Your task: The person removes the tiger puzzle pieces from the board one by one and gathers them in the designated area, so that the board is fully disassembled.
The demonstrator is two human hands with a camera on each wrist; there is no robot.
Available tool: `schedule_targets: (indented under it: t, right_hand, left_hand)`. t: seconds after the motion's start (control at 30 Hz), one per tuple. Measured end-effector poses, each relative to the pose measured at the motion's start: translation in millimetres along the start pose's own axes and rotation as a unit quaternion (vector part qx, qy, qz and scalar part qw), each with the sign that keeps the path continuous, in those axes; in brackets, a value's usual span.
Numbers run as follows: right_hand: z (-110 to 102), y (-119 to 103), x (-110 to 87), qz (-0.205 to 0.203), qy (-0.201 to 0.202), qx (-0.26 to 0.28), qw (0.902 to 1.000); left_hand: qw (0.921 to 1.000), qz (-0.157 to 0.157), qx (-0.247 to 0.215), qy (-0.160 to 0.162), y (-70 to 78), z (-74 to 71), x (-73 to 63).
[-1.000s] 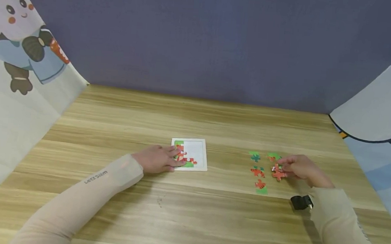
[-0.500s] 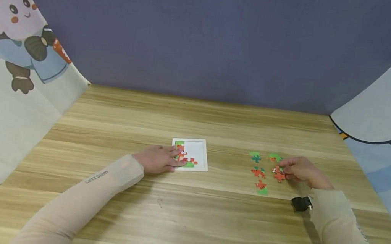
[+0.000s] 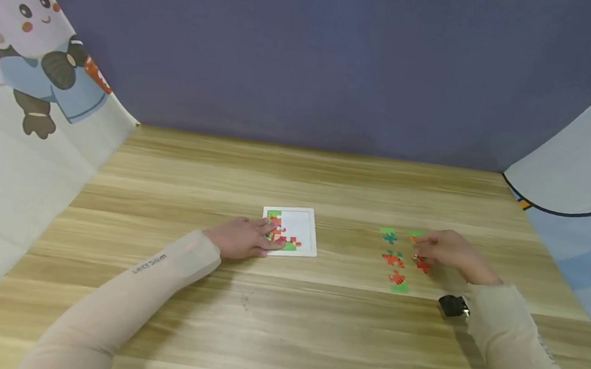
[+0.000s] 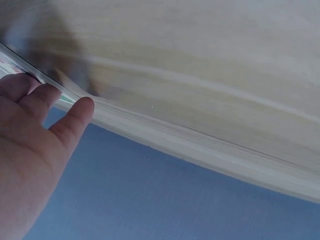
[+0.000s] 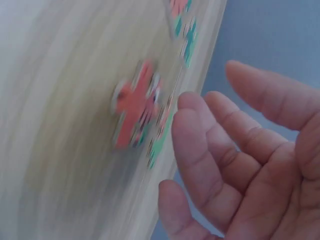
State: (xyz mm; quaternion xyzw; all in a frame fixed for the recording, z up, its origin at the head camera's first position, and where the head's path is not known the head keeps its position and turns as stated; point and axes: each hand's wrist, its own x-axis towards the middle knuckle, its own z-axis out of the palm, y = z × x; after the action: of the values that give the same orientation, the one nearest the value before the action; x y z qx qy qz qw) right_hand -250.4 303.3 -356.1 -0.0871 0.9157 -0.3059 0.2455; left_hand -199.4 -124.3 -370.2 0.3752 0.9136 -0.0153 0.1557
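Note:
In the head view a white puzzle tray (image 3: 314,235) lies on the table, with joined red and green jigsaw pieces (image 3: 288,246) along its left and bottom sides. My left hand (image 3: 239,238) rests on these pieces with fingers extended. On the right, my right hand (image 3: 448,254) hovers over loose jigsaw pieces, partly covering a green-edged piece (image 3: 415,234) and a red piece (image 3: 423,267). The right wrist view has that red piece (image 5: 132,107) lying on the table, apart from the spread fingers. Nothing shows in the right hand's grasp.
Further loose pieces lie left of the right hand: a green-and-teal one (image 3: 389,236), a red one (image 3: 392,260) and a red-and-green one (image 3: 398,280). A small black object (image 3: 452,306) is by the right sleeve. A dark blue partition (image 3: 315,64) stands behind the wooden table (image 3: 263,332).
The right fingers have come off the red piece and shifted slightly away, toward the green-edged piece. The left hand stays on the tray. The head view has shifted slightly.

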Motion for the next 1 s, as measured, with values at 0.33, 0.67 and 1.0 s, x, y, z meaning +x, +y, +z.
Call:
schedule_targets:
  t: [0.33, 0.67, 1.0]
  right_hand:
    - [18.0, -34.3, 8.7, -0.071, -0.013, 0.028, 0.9970]
    - [38.4, -74.1, 34.9, -0.131, -0.033, -0.006, 0.9907]
    - [67.3, -116.3, 52.1, -0.198, -0.024, -0.034, 0.9793]
  left_hand:
    - [0.9999, 0.010, -0.001, 0.013, 2.6, 0.8, 2.0]
    - [0.9996, 0.010, 0.024, -0.006, 6.8, 0.8, 4.3]
    - [0.9998, 0.006, 0.018, -0.009, 8.3, 0.6, 3.8]
